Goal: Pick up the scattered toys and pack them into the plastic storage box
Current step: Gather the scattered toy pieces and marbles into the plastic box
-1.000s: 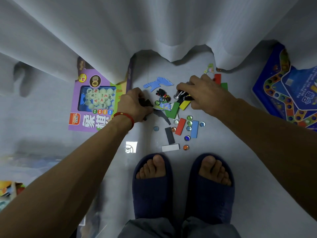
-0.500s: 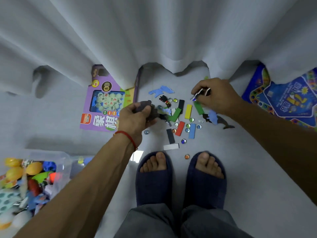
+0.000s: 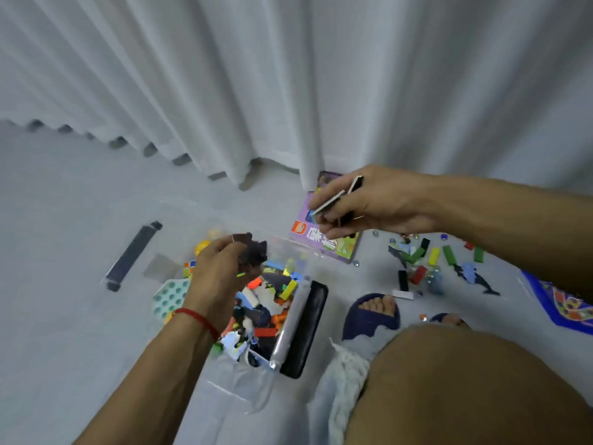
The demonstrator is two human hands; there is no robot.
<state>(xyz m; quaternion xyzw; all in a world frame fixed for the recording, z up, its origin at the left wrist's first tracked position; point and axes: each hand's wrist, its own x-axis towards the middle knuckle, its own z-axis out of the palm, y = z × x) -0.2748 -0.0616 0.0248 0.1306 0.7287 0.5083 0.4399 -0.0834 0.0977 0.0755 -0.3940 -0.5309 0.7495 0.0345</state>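
- Risk: left hand (image 3: 221, 277) holds a dark jagged toy piece (image 3: 252, 252) above the clear plastic storage box (image 3: 288, 319); piece sits over the box's far-right part, so a loose drop could clip the wall and land on the floor (image 3: 64, 220).
- Risk: right hand (image 3: 369, 203) carries thin flat tiles (image 3: 337, 199) well off to the right of the box, over the purple game box (image 3: 324, 242). They fan out between the fingers (image 3: 333, 234); one could slide out before reaching the box.
- Risk: box looks well filled with mixed bricks and pieces; more added on top may spill over the rim, in my judgement.
- Left hand's fingers curled and clamped on the dark piece, directly over the box contents.
- Right hand's fingers pinched together on the tiles, thumb side up.
- Box stands on the floor just left of the person's slippered foot (image 3: 372, 313), a black latch (image 3: 305, 329) on its near-right edge.
- Still to collect: scattered toys (image 3: 430, 261) on the floor right of the purple box, namely coloured rectangular blocks, glass beads, shark-shaped cutouts. Below the right forearm, well apart from both hands.
- Dark strip (image 3: 133, 255) lies on the floor left of the box; blue game board (image 3: 564, 306) at right edge.
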